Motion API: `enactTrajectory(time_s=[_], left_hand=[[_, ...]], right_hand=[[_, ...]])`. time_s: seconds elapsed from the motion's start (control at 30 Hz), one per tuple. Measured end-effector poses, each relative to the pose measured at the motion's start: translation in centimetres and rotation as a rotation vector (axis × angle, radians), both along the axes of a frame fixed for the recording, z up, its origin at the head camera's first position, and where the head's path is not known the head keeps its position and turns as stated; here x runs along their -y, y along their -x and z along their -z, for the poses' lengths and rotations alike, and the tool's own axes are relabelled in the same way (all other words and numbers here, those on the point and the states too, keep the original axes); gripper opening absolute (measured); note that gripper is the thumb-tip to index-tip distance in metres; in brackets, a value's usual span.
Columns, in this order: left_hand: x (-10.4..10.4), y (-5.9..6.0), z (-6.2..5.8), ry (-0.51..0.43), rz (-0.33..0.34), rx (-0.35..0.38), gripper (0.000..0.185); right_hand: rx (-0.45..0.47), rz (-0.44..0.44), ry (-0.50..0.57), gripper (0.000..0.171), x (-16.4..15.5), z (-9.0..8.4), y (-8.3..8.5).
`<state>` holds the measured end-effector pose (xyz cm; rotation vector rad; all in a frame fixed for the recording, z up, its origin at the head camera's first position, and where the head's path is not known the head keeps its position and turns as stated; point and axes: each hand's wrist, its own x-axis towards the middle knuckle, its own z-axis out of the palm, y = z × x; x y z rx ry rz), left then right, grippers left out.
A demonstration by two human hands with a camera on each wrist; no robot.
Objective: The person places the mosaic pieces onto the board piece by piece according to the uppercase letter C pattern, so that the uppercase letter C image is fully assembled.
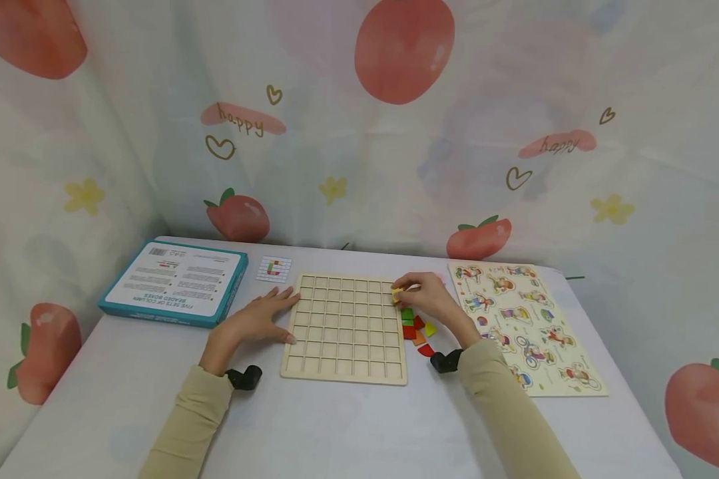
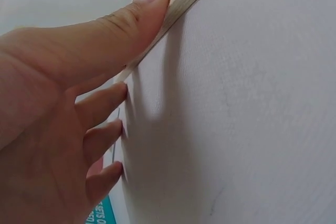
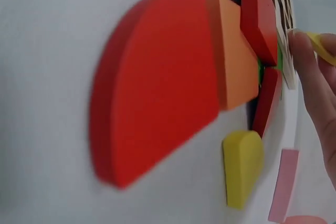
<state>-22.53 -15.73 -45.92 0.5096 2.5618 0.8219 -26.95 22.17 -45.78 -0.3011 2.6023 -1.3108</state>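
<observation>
The yellow piece (image 1: 397,295) is pinched by the right hand (image 1: 427,297) over the wooden grid board (image 1: 344,329), which is pressed flat by the left hand (image 1: 262,320) with straight fingers. If tilted, the piece could get stuck on an edge.

We wear long beige sleeves on both arms, ending at the wrists behind our bare left hand (image 1: 262,320) and right hand (image 1: 429,301). A small black device sits strapped under each wrist.

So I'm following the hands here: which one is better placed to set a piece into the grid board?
Probably the right hand: it pinches a yellow piece at the wooden grid board's far right corner. The left hand lies flat against the board's left edge, holding nothing.
</observation>
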Motion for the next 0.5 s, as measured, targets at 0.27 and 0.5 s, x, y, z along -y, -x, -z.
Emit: enactTrajectory(time_s=[0.27, 0.5], left_hand=[[0.3, 0.0, 0.2, 0.000, 0.022, 0.019, 0.102], [0.4, 0.0, 0.0, -0.002, 0.007, 0.024, 0.108]], right_hand=[[0.049, 0.023, 0.040, 0.021, 1.3, 0.1, 0.2], [0.032, 0.026, 0.004, 0.017, 2.8, -0.3, 0.5]])
